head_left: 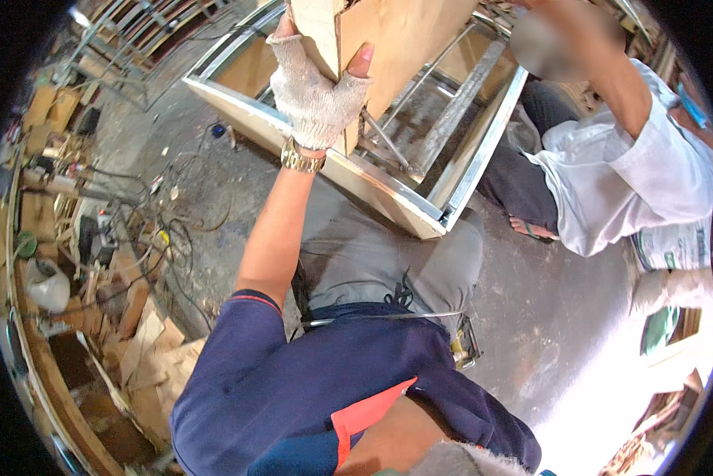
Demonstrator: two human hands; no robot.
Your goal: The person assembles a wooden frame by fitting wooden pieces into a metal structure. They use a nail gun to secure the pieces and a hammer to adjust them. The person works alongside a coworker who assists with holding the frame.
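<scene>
My left hand [317, 99], in a whitish knitted fingerless glove with a gold watch [301, 158] at the wrist, grips the corner of an upright plywood piece [404, 47]. Its thumb presses on the right face and its fingers wrap round the left side. The piece stands within a wood-sided metal frame [372, 189], which rests against my grey trousers. At the lower edge shows a bit of whitish knitted fabric [471, 460], apparently the glove of my right hand, raised close to my chest; its fingers are hidden.
On the right crouches a co-worker in a white shirt [610, 166], one arm stretched toward the frame's far side. Cables [174, 230] and wood offcuts [146, 341] litter the floor at left. A yellow-and-black tool [465, 345] lies beside my right thigh. A metal rack [126, 47] stands far left.
</scene>
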